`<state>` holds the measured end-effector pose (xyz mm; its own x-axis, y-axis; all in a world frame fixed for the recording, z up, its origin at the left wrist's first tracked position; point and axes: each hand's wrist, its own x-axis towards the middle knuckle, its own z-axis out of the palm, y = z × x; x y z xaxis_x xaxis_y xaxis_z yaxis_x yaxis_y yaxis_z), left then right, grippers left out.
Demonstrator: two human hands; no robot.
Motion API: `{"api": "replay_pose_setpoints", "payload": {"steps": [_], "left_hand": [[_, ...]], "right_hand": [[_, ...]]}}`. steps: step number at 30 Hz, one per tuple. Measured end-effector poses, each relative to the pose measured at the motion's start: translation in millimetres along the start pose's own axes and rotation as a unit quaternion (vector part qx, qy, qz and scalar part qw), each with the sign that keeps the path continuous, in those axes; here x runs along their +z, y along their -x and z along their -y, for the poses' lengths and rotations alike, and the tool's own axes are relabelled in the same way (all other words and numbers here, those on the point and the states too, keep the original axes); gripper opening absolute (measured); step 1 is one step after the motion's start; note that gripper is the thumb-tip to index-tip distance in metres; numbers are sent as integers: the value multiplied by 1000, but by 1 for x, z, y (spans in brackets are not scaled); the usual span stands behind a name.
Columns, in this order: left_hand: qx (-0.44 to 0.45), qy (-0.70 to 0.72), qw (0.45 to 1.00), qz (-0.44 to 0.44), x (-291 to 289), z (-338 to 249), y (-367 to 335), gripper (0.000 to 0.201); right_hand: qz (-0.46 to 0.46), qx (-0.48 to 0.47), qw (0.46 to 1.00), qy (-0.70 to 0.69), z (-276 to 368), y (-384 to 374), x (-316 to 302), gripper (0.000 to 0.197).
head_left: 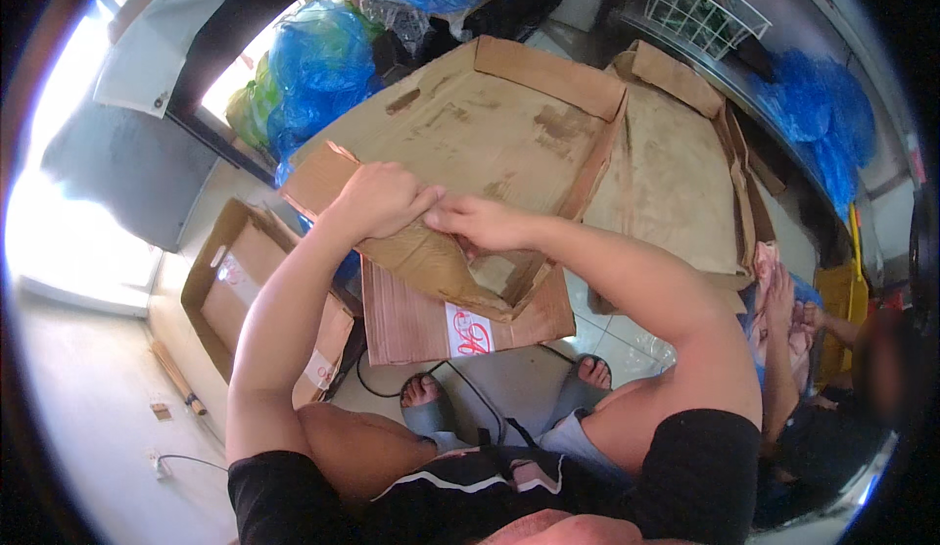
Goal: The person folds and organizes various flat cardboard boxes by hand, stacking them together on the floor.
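A large, shallow cardboard box lies in front of me, its inside marked with dark stains. Its near wall is bent and creased, with a curled corner at the lower right. My left hand is closed over the top of this wall, fingers folded down. Right beside it, my right hand is closed on the same wall, thumb close to the left hand; its fingertips are partly hidden. Below the near wall, a brown cardboard panel with a white label sticks out toward my feet.
Another stained cardboard box adjoins on the right; a third box with a handle hole stands left. Blue plastic bags fill the back left. A white wire basket is at back right. A co-worker's hand shows at right. Cables cross the floor.
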<state>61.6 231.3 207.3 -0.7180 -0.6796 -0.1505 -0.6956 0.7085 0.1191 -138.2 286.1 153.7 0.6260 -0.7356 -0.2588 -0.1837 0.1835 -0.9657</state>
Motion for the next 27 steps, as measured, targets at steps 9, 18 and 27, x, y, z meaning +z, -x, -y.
{"api": "replay_pose_setpoints", "payload": {"steps": [9, 18, 27], "left_hand": [[19, -64, 975, -213, 22, 11, 3, 43], [121, -60, 897, -421, 8, 45, 38, 27], [-219, 225, 943, 106, 40, 76, 93, 58]], "right_hand": [[-14, 65, 997, -29, -49, 3, -8, 38], [-16, 21, 999, 29, -32, -1, 4, 62], [135, -151, 836, 510, -75, 35, -37, 62]]}}
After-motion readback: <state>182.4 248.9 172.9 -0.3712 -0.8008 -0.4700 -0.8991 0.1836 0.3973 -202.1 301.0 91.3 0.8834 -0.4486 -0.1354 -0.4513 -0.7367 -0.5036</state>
